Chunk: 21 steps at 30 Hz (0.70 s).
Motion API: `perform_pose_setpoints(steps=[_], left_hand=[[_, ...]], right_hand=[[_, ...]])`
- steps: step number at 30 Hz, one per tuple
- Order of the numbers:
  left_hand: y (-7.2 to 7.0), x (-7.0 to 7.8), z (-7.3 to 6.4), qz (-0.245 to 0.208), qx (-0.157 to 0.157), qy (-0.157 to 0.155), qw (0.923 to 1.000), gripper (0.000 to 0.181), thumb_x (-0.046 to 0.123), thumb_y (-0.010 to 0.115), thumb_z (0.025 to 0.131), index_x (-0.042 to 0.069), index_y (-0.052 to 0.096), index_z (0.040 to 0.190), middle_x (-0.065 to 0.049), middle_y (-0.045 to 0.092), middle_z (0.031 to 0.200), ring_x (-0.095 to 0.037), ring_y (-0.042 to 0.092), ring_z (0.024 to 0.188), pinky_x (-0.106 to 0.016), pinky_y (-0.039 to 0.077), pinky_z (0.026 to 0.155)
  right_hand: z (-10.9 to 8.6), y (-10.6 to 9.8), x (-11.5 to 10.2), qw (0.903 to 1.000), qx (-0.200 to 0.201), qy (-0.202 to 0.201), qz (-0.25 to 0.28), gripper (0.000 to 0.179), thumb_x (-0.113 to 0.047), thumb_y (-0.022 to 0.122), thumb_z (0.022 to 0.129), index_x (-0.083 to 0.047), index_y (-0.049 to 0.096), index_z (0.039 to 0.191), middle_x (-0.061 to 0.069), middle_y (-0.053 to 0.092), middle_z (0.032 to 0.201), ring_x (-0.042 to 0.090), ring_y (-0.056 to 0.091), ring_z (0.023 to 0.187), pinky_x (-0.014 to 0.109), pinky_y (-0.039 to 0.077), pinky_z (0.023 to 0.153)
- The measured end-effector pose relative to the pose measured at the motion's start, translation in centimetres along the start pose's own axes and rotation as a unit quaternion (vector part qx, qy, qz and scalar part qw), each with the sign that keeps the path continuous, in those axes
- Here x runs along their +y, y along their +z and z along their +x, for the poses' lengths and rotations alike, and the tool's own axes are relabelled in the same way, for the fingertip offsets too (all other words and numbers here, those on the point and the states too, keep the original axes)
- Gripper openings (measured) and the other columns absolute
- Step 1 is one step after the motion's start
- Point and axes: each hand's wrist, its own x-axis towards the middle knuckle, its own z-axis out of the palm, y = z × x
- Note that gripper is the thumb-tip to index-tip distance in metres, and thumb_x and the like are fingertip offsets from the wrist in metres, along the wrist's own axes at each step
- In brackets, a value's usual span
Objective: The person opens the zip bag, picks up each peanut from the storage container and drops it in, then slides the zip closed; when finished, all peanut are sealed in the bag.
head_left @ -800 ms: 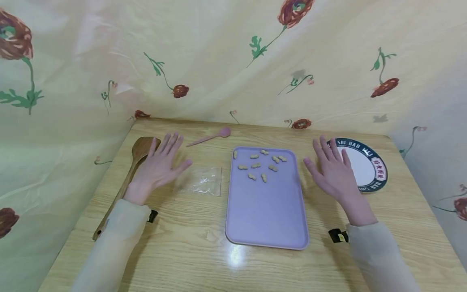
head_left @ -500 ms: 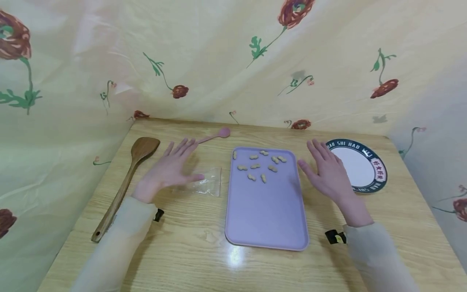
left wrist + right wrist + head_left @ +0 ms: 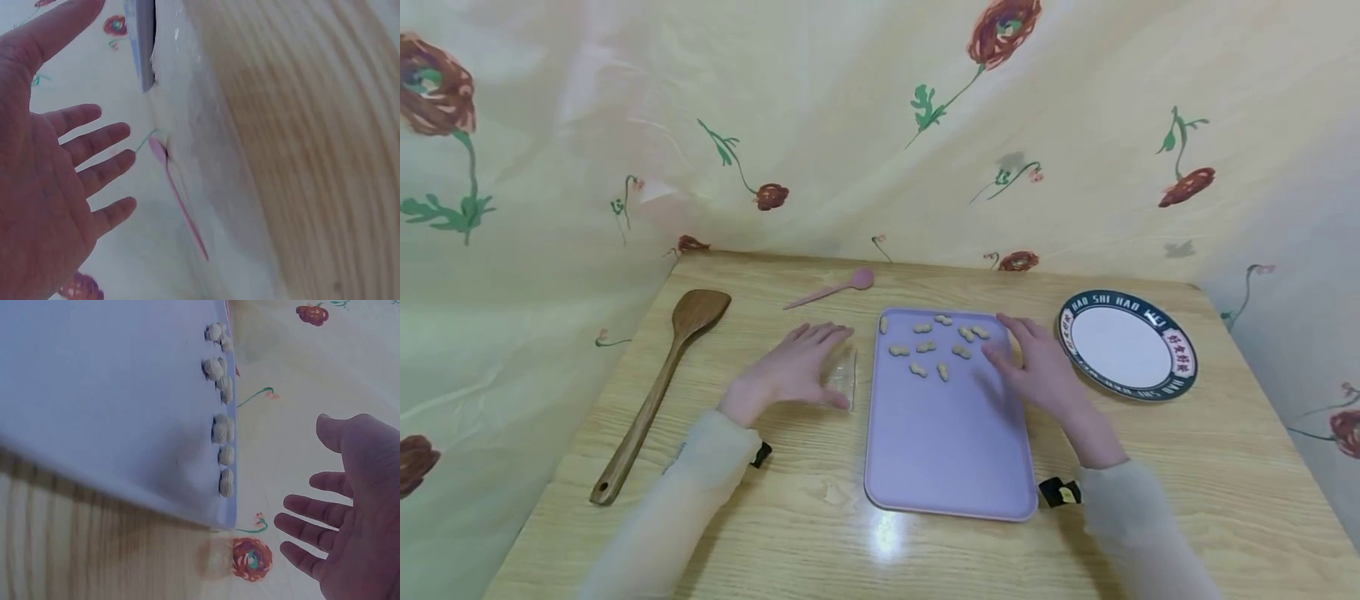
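Note:
My left hand (image 3: 790, 367) hovers over a clear plastic bag (image 3: 844, 379) just left of the purple tray (image 3: 947, 450), fingers spread and nothing held. Part of the bag is hidden beneath it. In the left wrist view the palm and loosely extended fingers (image 3: 103, 175) show bare. My right hand (image 3: 1037, 367) is above the tray's right edge, its thumb and fingers apart and holding nothing. Several peanuts in their shells (image 3: 927, 347) lie scattered over the far half of the tray; in the right wrist view peanuts (image 3: 222, 428) line up near the tray's far rim.
A wooden spatula (image 3: 658, 387) lies at the left of the wooden table (image 3: 805, 533). Behind the bag is a small pink spoon (image 3: 842, 287). At the right stands a white plate (image 3: 1120, 346) with a dark lettered rim. A flowered cloth (image 3: 850, 125) hangs behind the table.
Both hands have moved inward: the left rightward from the spatula to over the bag, the right leftward from the plate to the tray's edge. The objects stay where they were.

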Motion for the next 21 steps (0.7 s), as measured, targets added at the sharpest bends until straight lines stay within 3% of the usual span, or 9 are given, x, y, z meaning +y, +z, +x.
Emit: perform_pose_setpoints(steps=[10,21], left_hand=[[1.4,0.7,1.0,0.027,-0.038,-0.003,0.9989,0.114,0.060,0.082,0.071,0.009,0.028,0.157,-0.013,0.032,0.159,-0.034,0.029,0.145,-0.054,0.017,0.118],[1.7,1.0,1.3,0.021,-0.045,-0.018,0.9986,0.108,0.050,0.085,0.073,0.011,0.030,0.156,-0.011,0.036,0.156,-0.034,0.032,0.143,-0.053,0.022,0.117]], right_hand=[[0.1,1.5,-1.6,0.9978,-0.037,0.002,0.056,0.054,-0.032,0.063,0.099,0.001,0.050,0.140,0.023,0.057,0.129,0.042,0.053,0.118,0.058,0.044,0.097],[0.2,3.1,-2.4,0.9961,-0.035,-0.033,0.073,0.053,-0.028,0.066,0.097,0.002,0.052,0.139,0.021,0.061,0.123,0.039,0.058,0.113,0.054,0.048,0.094]])
